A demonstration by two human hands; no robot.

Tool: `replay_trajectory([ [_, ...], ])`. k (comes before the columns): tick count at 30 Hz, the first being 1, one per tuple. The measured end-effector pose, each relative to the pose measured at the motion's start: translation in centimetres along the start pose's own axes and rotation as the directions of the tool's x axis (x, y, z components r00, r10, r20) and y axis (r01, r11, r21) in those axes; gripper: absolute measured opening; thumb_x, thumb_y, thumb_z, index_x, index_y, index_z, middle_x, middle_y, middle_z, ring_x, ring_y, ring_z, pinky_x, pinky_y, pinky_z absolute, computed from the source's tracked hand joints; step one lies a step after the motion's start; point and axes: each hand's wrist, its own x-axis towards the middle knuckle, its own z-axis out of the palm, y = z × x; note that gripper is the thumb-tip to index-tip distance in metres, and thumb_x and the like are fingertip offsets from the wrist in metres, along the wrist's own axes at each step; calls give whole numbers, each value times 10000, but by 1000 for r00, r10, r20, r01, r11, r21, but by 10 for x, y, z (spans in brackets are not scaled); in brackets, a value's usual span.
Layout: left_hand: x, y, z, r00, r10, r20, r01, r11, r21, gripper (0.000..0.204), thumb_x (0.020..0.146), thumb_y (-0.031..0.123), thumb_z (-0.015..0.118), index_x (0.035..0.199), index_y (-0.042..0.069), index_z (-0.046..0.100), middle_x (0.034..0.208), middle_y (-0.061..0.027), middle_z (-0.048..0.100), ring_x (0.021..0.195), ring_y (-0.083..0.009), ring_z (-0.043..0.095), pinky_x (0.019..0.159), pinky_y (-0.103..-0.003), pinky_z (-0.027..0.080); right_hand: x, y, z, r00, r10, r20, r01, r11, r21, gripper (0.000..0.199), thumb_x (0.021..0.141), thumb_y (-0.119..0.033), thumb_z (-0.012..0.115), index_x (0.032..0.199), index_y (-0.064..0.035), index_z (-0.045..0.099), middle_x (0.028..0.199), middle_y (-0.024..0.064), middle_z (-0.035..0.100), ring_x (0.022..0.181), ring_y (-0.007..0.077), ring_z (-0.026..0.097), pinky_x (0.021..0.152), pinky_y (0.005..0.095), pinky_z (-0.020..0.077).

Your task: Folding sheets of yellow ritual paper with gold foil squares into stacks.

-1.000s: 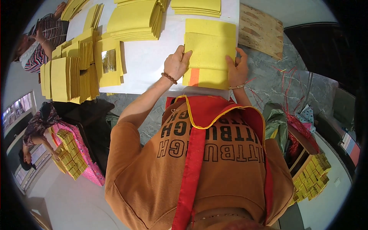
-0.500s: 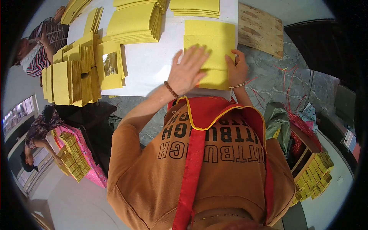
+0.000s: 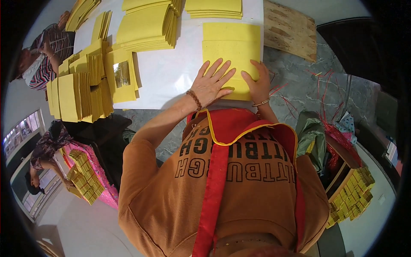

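A folded yellow paper sheet lies flat on the white table near its right edge, with crease lines running across it. My left hand rests on the sheet's near left part, palm down and fingers spread. On the near right part lies my right hand, its thumb and fingers apart over the paper's edge. Neither hand grips anything. Whether the sheet is a single piece or several layers, I cannot tell.
Stacks of folded yellow paper fill the table's left and far parts. One yellow piece bears a shiny silver patch. A wooden board stands beyond the right edge. Two people are at the left; yellow bundles lie near one.
My left hand has slid a little nearer to me and is now still with its fingers spread. My right hand has turned inward from the sheet's edge onto the paper.
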Motion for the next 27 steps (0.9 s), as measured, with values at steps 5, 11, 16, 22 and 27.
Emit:
replay_trajectory([
  [5, 4, 0, -1, 1000, -8, -22, 8, 1000, 24, 553, 845, 320, 520, 1321, 88, 363, 1374, -80, 349, 1271, -255, 304, 1029, -433, 235, -8, 23, 5, 999, 37, -18, -26, 909, 416, 266, 833, -131, 575, 1085, -48, 587, 1162, 129, 531, 1106, 225, 484, 936, 305, 360],
  [11, 26, 11, -8, 987, 122, -105, -81, 941, 330, 535, 723, 136, 550, 1229, 4, 435, 1114, -138, 500, 1002, -285, 482, 784, -360, 432, -13, 36, 9, 995, 98, -9, -78, 844, 530, 226, 893, -72, 470, 1081, -30, 587, 1203, 117, 508, 1121, 202, 467, 948, 295, 345],
  [16, 39, -4, -15, 971, 162, -176, -93, 934, 344, 514, 693, 160, 588, 1176, 20, 481, 937, -84, 517, 845, -221, 494, 664, -314, 414, -9, 17, 2, 971, 239, 20, -187, 701, 688, 330, 933, -172, 409, 1227, -28, 450, 1210, 120, 493, 1103, 196, 468, 949, 302, 344],
  [22, 71, -33, -86, 942, 71, -328, -5, 980, 198, 514, 669, 140, 613, 1169, 69, 515, 1003, -53, 594, 858, -203, 541, 679, -333, 404, -6, 15, -4, 927, 374, -15, -259, 671, 695, 434, 954, -258, 350, 1312, -14, 312, 1157, 123, 512, 1060, 200, 480, 931, 318, 356],
  [27, 129, -116, -67, 869, 110, -482, 78, 932, 354, 475, 732, 83, 543, 1202, 130, 491, 1134, -36, 556, 974, -207, 529, 774, -342, 394, -6, 20, 3, 944, 328, 31, -255, 668, 699, 418, 951, -244, 365, 1289, 0, 343, 1109, 109, 532, 1022, 186, 491, 913, 313, 363],
])
